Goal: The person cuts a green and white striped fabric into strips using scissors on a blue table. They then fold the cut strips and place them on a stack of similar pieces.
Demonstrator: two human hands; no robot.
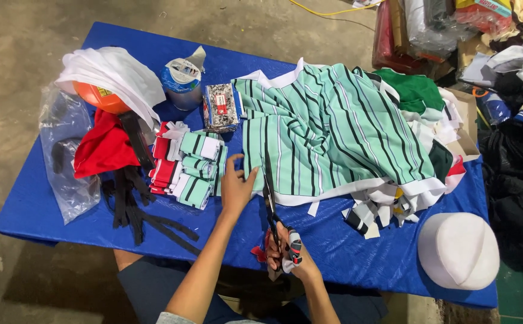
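Note:
A mint-green fabric (333, 129) with black and white stripes lies spread over the blue table (33, 204). My right hand (288, 255) grips the handles of black scissors (270, 201), whose blades reach into the fabric's near edge. My left hand (236, 186) rests just left of the blades, fingers pressing down the fabric's edge. A stack of folded striped and red pieces (188, 168) sits left of that hand.
Black straps (138, 210), a red cloth (102, 150), an orange ball under white cloth (108, 84), a clear plastic bag (63, 156), a tape roll (180, 81) and a patterned packet (221, 107) lie left. A white cap (458, 249) sits near right; cloth piles crowd the right.

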